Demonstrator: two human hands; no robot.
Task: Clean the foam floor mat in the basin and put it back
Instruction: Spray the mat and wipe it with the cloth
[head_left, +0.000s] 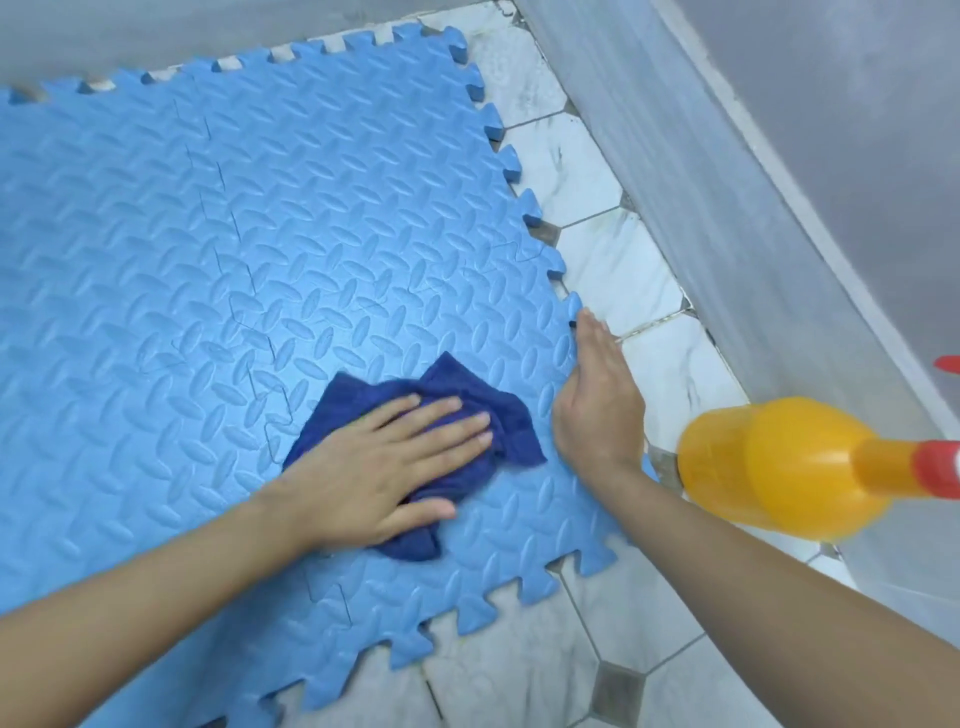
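The blue foam floor mat (270, 249) lies flat on the tiled floor (670, 364), close to a grey wall (753, 218); it is made of several interlocking pieces with toothed edges. The person's left hand (384, 467) is open and presses flat, palm down, on a dark blue cloth (467, 415) that lies crumpled on the mat. The right hand (597, 405) is also open, with the fingers straight, and it rests with its side against the mat's right edge; it grips nothing that I can see. An orange spray bottle (779, 467) with a red collar stands just beside the right forearm, on the tiles.

I judge that the mat is light and soft, bending easily, and its embossed surface gives some friction, though it may be slippery if wet. The joints between pieces could come apart when lifted, so it is better to take one piece at its toothed edge or corner with both hands.

No basin is visible here. The mat's left side and the bottle's top are cut off by the frame. Whether the cloth or the mat is wet, I cannot tell. A small red thing (948, 362) at the right border is too cut off to name.
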